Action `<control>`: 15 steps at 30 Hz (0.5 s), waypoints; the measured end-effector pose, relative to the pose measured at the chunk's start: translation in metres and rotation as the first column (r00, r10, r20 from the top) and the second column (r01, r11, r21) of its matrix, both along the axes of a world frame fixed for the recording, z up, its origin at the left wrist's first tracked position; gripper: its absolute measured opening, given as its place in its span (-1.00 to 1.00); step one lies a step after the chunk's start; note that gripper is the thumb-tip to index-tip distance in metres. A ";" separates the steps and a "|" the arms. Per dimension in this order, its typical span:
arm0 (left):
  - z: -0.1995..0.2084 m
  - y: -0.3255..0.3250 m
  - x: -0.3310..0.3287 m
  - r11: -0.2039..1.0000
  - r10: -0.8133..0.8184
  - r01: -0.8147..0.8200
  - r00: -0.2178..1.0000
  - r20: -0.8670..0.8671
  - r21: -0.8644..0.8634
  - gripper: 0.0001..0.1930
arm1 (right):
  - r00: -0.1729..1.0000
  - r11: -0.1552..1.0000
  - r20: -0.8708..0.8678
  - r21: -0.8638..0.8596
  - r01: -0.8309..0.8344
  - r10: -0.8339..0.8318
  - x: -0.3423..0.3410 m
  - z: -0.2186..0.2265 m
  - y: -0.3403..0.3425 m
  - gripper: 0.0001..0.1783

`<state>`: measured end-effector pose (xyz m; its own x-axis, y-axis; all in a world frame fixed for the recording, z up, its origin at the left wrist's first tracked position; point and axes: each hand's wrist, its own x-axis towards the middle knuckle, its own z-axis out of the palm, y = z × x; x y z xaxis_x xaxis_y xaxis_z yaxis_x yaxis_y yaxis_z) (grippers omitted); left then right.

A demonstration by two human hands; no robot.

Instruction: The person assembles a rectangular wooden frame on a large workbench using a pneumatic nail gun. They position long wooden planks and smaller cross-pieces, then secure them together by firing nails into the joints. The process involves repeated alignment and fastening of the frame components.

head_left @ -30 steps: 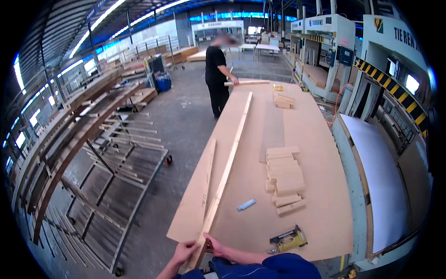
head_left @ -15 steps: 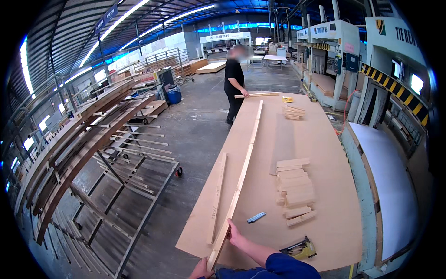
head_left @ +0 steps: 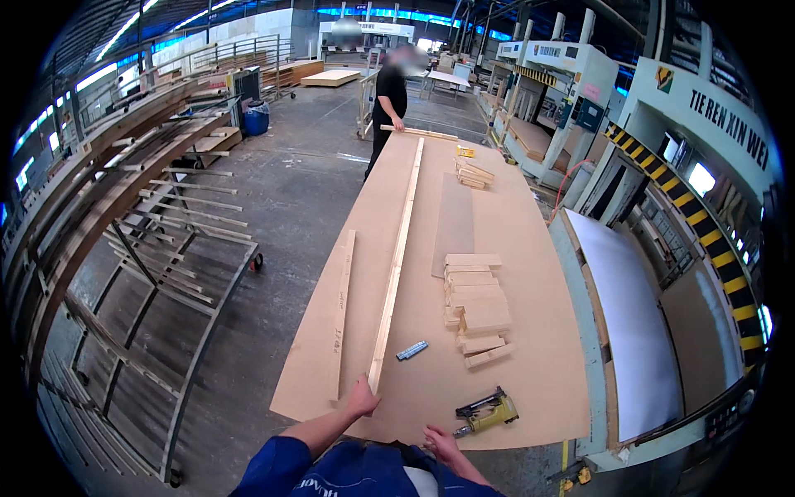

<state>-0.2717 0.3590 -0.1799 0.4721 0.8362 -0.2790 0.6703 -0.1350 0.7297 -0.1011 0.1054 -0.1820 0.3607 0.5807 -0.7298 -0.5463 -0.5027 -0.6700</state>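
Note:
A long, pale wooden strip runs lengthwise over a large brown board. My left hand is closed on the strip's near end. My right hand is at the board's near edge, its fingers loosely bent and apart, with nothing visible in them. Just beyond it, a yellow-green nail gun lies on its side, not clearly touched. A shorter marked strip is left of the long one. A folded light-blue ruler rests to its right.
Small wood blocks lie stacked on the right, with another pile farther off. A co-worker at the far end touches a crosswise strip. A metal rack holding timber stands left; press machines line the right.
My right hand has let go of the long strip and moved right, near the nail gun. My left hand stays at the strip's near end. The view has turned right.

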 end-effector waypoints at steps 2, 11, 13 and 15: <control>-0.001 0.012 0.010 1.000 0.006 -0.005 0.999 0.035 -0.019 -0.13 | 0.990 0.994 -0.101 0.041 0.099 -0.095 0.004 -0.010 -0.040 -0.41; 0.020 0.021 -0.025 0.991 0.101 -0.082 0.975 0.199 -0.103 -0.23 | 0.965 0.971 -0.111 0.011 0.239 -0.237 -0.031 0.029 -0.059 -0.50; 0.039 0.011 -0.060 0.999 0.050 -0.045 0.984 0.171 -0.030 -0.27 | 0.982 0.979 -0.071 0.091 0.183 -0.177 -0.030 0.037 -0.032 -0.47; 0.061 -0.003 -0.096 1.000 0.020 -0.023 0.992 0.124 0.018 -0.30 | 0.997 0.990 -0.029 0.116 0.076 -0.073 -0.028 0.042 -0.005 -0.45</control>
